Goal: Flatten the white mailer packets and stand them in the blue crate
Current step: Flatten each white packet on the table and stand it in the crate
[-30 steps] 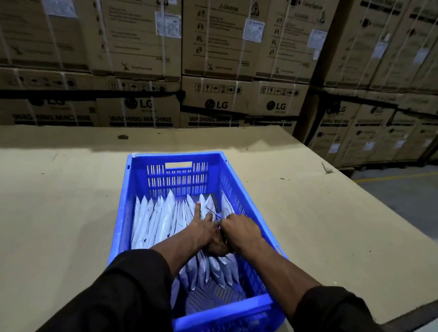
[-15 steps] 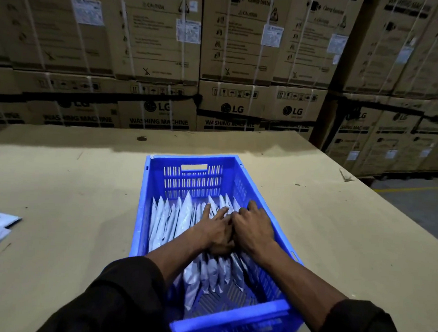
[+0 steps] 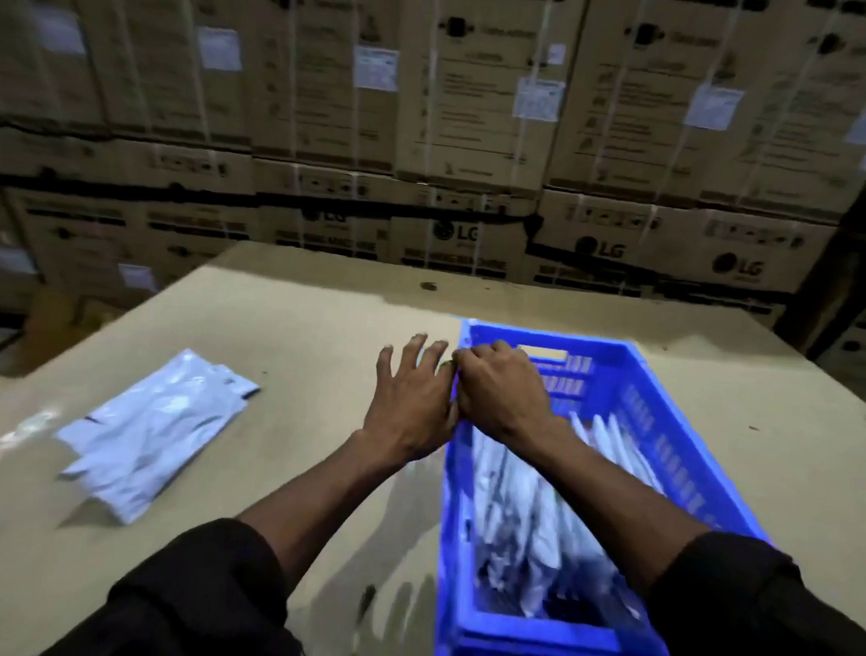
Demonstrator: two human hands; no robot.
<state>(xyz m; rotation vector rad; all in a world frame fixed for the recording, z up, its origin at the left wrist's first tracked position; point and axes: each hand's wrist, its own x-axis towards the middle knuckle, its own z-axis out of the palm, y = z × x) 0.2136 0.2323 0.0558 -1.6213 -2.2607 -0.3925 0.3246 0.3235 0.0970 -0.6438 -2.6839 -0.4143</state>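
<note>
The blue crate stands on the right side of the cardboard table, and many white packets stand on edge inside it, packed in a row that runs from near to far. The picture is a little blurred, so the single packets are hard to count. The left hand is released, with the fingers spread and straight; it is over the table just left of the crate's left wall, and I cannot tell if it touches the table. The right hand is above the far left corner of the crate, touching the left hand at the side; its fingers are curled, but I cannot tell whether they hold anything. Both forearms come out of black sleeves. On the left part of the table, well apart from the crate, a small pile of loose packets lies flat. Behind the table, stacked boxes make a wall.
</note>
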